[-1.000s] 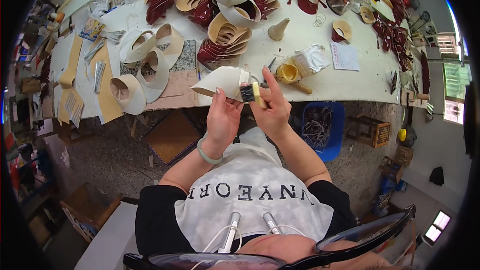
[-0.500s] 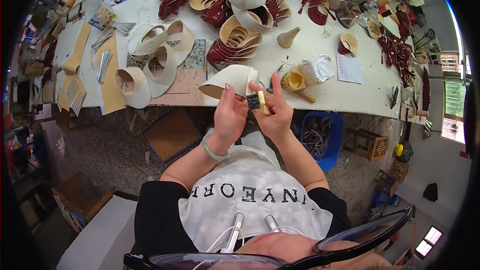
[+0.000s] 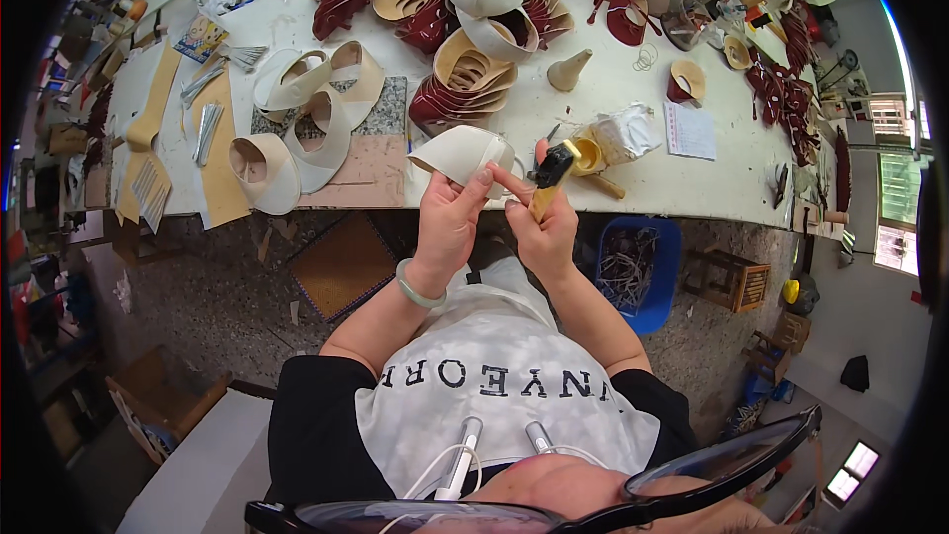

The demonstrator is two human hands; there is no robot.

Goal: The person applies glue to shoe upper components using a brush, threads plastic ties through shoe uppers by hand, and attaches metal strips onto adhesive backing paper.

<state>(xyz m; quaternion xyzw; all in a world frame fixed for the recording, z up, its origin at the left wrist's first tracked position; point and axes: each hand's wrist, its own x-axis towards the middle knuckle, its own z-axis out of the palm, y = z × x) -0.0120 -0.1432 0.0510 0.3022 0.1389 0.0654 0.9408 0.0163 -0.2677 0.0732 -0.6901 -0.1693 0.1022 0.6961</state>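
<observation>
My left hand grips a cream shoe upper by its near edge, thumb on top, over the front edge of the table. In my right hand is a glue brush with a pale yellow handle, its dark head tilted up and away from the upper. My right index finger touches the upper's right side. Just beyond the brush, an open tub of yellow glue lies tipped beside a crumpled foil-like wrapped bundle. More cream uppers lie to the left.
Stacked dark red uppers stand behind my hands. A beige cone and a white paper sheet lie on the white table. A blue bin with scraps and a wooden stool are on the floor at right.
The brush has swung from beside the upper to upright at its right, its head now pointing away. My left hand has shifted slightly right, and the upper has turned a little.
</observation>
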